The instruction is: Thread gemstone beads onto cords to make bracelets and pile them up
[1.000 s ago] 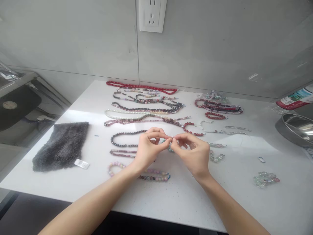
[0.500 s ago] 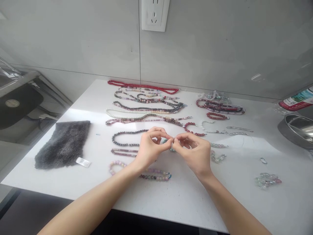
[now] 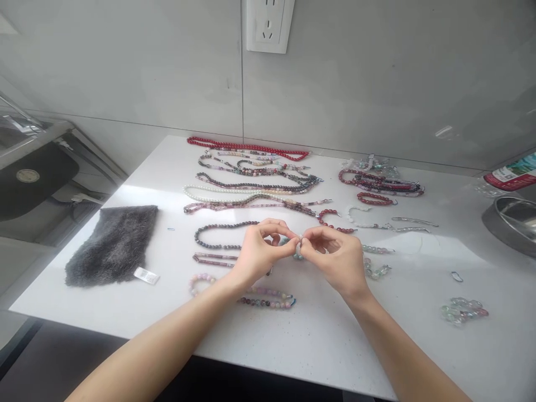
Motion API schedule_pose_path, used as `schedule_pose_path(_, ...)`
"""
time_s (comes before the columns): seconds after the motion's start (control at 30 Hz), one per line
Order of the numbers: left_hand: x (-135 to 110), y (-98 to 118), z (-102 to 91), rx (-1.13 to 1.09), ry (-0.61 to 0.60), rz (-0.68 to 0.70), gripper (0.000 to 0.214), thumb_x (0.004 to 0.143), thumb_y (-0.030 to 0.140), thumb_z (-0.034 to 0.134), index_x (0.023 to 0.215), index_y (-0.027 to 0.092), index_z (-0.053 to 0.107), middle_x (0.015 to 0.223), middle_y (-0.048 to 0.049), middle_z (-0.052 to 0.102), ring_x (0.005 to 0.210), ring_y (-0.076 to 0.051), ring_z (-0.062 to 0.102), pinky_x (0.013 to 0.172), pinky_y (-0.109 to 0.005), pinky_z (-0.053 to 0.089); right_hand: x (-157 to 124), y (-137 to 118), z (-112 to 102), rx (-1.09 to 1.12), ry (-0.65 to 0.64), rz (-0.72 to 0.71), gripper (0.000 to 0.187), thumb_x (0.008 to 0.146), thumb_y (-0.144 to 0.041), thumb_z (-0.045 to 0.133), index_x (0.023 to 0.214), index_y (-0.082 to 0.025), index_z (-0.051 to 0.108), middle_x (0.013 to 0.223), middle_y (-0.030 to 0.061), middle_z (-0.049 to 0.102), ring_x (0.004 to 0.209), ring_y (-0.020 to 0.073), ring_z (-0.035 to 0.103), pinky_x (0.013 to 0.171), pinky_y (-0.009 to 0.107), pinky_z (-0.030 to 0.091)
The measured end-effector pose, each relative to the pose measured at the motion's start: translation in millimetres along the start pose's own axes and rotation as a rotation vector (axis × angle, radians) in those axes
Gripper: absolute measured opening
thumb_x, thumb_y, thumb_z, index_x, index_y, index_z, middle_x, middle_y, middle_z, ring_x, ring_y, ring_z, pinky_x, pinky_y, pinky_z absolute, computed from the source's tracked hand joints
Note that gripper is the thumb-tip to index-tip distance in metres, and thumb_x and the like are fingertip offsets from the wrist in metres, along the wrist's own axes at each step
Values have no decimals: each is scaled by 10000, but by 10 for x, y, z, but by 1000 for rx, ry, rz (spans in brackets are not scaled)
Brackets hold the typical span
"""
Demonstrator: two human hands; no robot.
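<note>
My left hand (image 3: 263,251) and my right hand (image 3: 335,258) meet above the white table, fingertips pinched together. Between them they hold a short strand of teal beads (image 3: 298,251) by its thin end, and the fingers hide most of it. Nearest my left hand lies a strand of dark round beads (image 3: 218,237). Just below both hands runs a strand of pink and mottled beads (image 3: 266,296). A strand of pale green beads (image 3: 377,271) lies close to my right hand.
Several more bead strands lie across the white table (image 3: 326,346), including red beads (image 3: 247,147) and pearls (image 3: 226,193). A grey fuzzy cloth (image 3: 113,245) lies left, next to a sink (image 3: 37,178). A steel bowl (image 3: 513,220) and a bottle (image 3: 513,177) stand right.
The whole scene has drifted slightly right in view as my head turned. Both hands stay pinched together on the teal strand, with little visible movement.
</note>
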State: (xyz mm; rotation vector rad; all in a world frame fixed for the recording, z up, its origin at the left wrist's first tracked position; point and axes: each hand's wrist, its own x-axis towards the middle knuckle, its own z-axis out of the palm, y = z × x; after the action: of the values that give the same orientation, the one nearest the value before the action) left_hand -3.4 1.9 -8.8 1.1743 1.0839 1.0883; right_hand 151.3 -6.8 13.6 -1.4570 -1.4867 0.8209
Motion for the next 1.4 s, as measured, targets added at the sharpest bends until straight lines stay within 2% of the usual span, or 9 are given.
schedule_pose_path(0.2, 8, 2, -11, -9, -31, -15, 116, 700, 293, 755, 741, 185, 750, 894, -35, 598, 676, -102, 439, 635, -260, 379, 27, 4, -38, 74, -92, 56, 79, 679, -214, 689, 626, -166, 655, 606, 17, 627, 564, 134, 548, 522, 251, 451)
schedule_pose_path(0.43, 14, 63, -63, -4, -159, -50, 191, 724, 367, 731, 714, 177, 726, 767, -18, 541, 642, -109, 395, 601, -259, 342, 75, 49, -78, 210, -221, 144, 103, 660, -247, 699, 629, -163, 648, 600, 15, 602, 572, 137, 537, 532, 259, 458)
schedule_pose_path(0.6, 28, 58, -97, 4, -222, -128, 278, 703, 457, 743, 712, 181, 709, 787, -45, 576, 676, -136, 457, 539, -248, 313, 108, 40, -117, 274, -325, 179, 139, 654, -289, 712, 630, -166, 651, 601, 18, 591, 585, 141, 524, 545, 269, 454)
schedule_pose_path(0.87, 35, 75, -165, -28, -349, -228, 281, 722, 462, 733, 755, 183, 717, 737, -32, 614, 621, -117, 437, 549, -253, 282, 133, 74, -144, 381, -501, 215, 125, 682, -280, 694, 634, -173, 650, 573, -12, 540, 580, 127, 484, 574, 265, 424)
schedule_pose_path(0.93, 39, 78, -160, -17, -316, -210, 249, 735, 438, 724, 743, 189, 711, 745, -26, 620, 627, -116, 444, 564, -255, 294, 123, 62, -136, 359, -468, 209, 124, 708, -276, 695, 658, -171, 652, 610, 0, 574, 607, 135, 516, 593, 269, 442)
schedule_pose_path(1.0, 41, 77, -144, 6, -236, -153, 206, 742, 392, 718, 717, 189, 698, 766, -21, 625, 664, -123, 471, 597, -255, 325, 103, 46, -122, 310, -375, 166, 113, 740, -272, 690, 698, -171, 659, 674, 19, 620, 654, 150, 561, 624, 278, 470)
schedule_pose_path(1.1, 44, 68, -116, 9, -114, -92, 164, 732, 333, 719, 698, 180, 672, 795, -16, 611, 707, -127, 495, 625, -249, 354, 56, 34, -91, 236, -227, 25, 97, 776, -271, 678, 799, -178, 683, 795, 49, 668, 740, 178, 608, 653, 294, 497)
schedule_pose_path(1.17, 46, 56, -105, -10, -54, -98, 186, 725, 337, 725, 696, 169, 651, 810, -21, 590, 693, -122, 492, 607, -245, 355, 20, 35, -68, 172, -155, -58, 103, 788, -267, 677, 840, -180, 696, 829, 59, 687, 722, 177, 607, 628, 295, 490)
schedule_pose_path(1.4, 41, 28, -76, 12, -49, -83, 182, 735, 321, 700, 708, 159, 619, 839, -26, 555, 708, -122, 489, 593, -235, 369, -59, 46, 15, 8, -33, -131, 88, 798, -237, 668, 810, -182, 736, 775, 51, 719, 655, 164, 565, 613, 302, 464)
